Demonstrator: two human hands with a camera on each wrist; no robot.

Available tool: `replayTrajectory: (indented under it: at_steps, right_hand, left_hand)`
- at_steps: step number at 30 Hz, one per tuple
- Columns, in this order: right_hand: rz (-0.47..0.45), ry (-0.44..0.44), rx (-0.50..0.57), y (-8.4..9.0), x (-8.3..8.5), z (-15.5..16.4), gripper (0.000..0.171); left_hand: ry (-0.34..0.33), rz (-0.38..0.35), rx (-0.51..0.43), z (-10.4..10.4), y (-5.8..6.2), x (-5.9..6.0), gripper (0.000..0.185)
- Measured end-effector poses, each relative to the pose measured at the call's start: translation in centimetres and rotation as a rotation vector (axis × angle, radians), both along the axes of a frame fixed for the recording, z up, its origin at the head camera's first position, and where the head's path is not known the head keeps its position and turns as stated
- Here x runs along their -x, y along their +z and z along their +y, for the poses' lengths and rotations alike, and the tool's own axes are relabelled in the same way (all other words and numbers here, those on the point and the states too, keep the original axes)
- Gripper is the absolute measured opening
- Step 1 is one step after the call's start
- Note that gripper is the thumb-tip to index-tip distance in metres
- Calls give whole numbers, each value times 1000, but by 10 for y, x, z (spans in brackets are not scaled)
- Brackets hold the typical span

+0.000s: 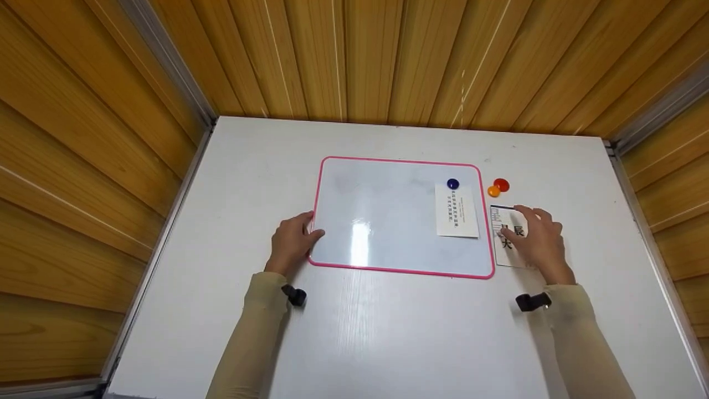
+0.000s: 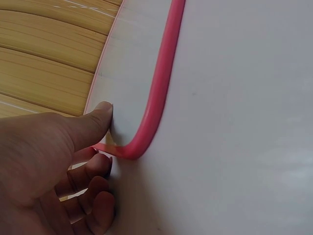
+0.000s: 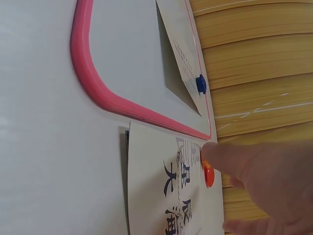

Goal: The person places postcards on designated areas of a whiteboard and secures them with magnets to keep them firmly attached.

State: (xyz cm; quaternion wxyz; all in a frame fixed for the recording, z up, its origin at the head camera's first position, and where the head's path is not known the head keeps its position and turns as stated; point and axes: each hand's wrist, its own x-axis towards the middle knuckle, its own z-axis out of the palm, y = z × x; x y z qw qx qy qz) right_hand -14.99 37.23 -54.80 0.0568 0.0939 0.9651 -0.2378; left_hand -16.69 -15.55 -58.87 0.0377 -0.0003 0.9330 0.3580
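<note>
A small whiteboard (image 1: 382, 210) with a pink frame lies flat on the table. My left hand (image 1: 293, 238) grips its left edge, thumb on top and the other fingers curled at the rim. Near the board's right side, a round blue magnet (image 1: 453, 184) sits at the top of a white printed card (image 1: 457, 221). To the right of the board lies another card (image 3: 151, 181) with large dark characters. Over this card my right hand (image 1: 540, 238) is spread, thumb above its face and fingers by its top edge.
A red magnet (image 1: 502, 184) and an orange magnet (image 1: 493, 191) lie together on the white table (image 1: 388, 332), just above the right-hand card. Wood-panelled walls (image 1: 365, 61) stand behind the table and at both sides.
</note>
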Motion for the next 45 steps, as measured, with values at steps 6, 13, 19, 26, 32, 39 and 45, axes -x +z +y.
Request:
replayTrajectory:
  at_steps: [6, 13, 19, 26, 32, 39, 45]
  right_hand:
    - [-69, -59, 21, 2, -2, 0, 85]
    - [-96, -70, 25, 0, -3, 2, 91]
    - [-115, -75, 20, -1, -4, 2, 95]
    - [-159, -80, 10, -2, -5, 1, 94]
    - [-164, -77, 14, -3, -6, 1, 92]
    - [-140, -53, 13, -5, -7, 0, 87]
    - [-107, -26, -15, -9, -8, 1, 77]
  left_hand:
    - [8, -11, -7, 0, 0, 0, 59]
    - [-2, 1, -2, 0, 1, -1, 58]
    - [-9, 14, -3, -1, 2, -2, 57]
    - [-10, 8, -7, 0, 2, -2, 58]
    - [-5, -4, -7, 0, 1, -2, 59]
    - [-2, -4, -12, -1, 1, -1, 59]
    - [-12, 7, 16, -1, 1, -1, 59]
